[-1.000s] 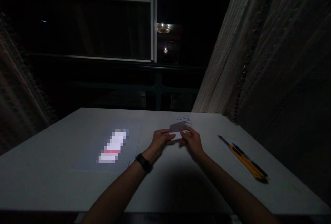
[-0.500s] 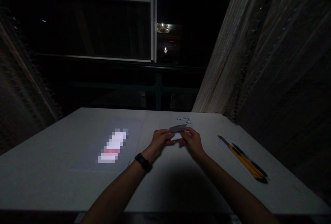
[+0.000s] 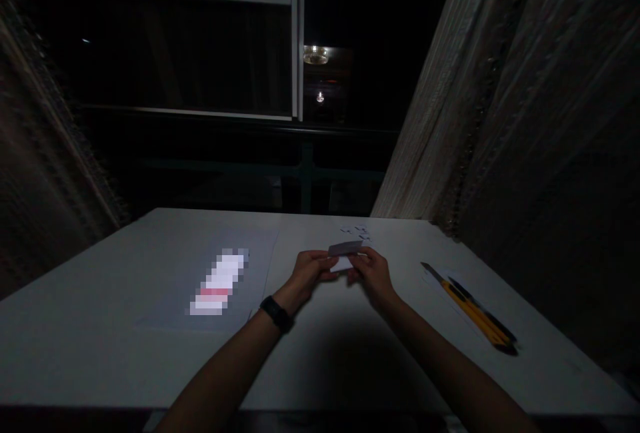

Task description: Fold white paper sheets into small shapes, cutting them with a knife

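Observation:
A small piece of paper (image 3: 345, 248), folded across its width, is held between my two hands above the middle of the table. My left hand (image 3: 311, 269), with a dark watch (image 3: 277, 314) on its wrist, pinches the left side of the paper. On the right side, my right hand (image 3: 373, 271) pinches it with thumb and fingers. The upper flap stands up toward the far side, and a paler part shows between the thumbs. Just beyond the hands, several small paper pieces (image 3: 361, 229) with dark marks lie on the table.
A yellow utility knife (image 3: 475, 313) lies beside a dark pen (image 3: 493, 318) on a paper strip at the right. At the left, a large pale sheet (image 3: 165, 310) lies under a bright blurred-out phone-like object (image 3: 220, 283). Curtains and a window border the white table (image 3: 75, 346).
Almost nothing differs. The folded paper has shifted very slightly to the right, with both hands still pinching it.

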`<state>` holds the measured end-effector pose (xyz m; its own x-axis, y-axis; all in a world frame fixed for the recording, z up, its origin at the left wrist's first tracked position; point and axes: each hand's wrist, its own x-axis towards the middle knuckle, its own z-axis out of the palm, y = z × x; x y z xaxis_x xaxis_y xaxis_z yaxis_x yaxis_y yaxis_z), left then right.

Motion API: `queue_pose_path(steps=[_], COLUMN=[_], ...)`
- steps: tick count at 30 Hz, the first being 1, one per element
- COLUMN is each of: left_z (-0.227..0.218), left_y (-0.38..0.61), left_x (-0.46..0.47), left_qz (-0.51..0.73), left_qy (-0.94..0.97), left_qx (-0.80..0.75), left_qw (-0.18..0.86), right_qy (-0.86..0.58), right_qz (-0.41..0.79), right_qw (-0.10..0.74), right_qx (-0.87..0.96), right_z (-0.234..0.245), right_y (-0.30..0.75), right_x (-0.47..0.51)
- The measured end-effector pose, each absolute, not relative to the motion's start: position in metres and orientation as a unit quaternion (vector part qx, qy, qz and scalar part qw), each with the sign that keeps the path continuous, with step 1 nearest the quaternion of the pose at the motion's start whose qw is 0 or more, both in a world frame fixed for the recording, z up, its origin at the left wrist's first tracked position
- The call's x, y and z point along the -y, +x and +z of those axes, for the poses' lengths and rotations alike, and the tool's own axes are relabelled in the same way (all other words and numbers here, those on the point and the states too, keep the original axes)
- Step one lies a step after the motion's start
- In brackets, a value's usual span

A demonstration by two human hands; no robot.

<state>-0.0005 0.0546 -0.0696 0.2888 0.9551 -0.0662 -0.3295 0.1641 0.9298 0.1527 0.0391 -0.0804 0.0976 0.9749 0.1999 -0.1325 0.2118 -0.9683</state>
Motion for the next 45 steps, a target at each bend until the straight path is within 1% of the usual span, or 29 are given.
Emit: queue_pose_path(steps=[8,16,25,32,45], left_z=[-0.0686,-0.0682,-0.0741,-0.0708,-0.0683], left_y=[-0.0004,-0.0033,-0.002,-0.0012,-0.0007], left_x=[-0.0533,-0.0558,-0.06,-0.0571,-0.0558], left_qz=[0.48,0.449,0.464,0.473,0.48], left_qy=[0.431,0.45,0.496,0.479,0.515], left_qx=[-0.363,-0.35,-0.359,-0.375,-0.38], left_qw=[0.673,0.688,0.64,0.638,0.6], right_qy=[-0.417,-0.422,-0.433,-0.404,-0.412], right_qz=[0.467,0.475,0.469,0.537,0.541], right_qw=[0.608,0.615,0.595,0.571,0.574], right_qx=[0.487,0.467,0.488,0.472,0.456], right_z=[-0.0794,-0.0791,-0.0797,-0.078,-0.0794], right_y=[0.1529,0.1552,0.1553,0.1563,0.1569], right_x=[-0.038,-0.04,-0.0401,-0.0385,-0.0396])
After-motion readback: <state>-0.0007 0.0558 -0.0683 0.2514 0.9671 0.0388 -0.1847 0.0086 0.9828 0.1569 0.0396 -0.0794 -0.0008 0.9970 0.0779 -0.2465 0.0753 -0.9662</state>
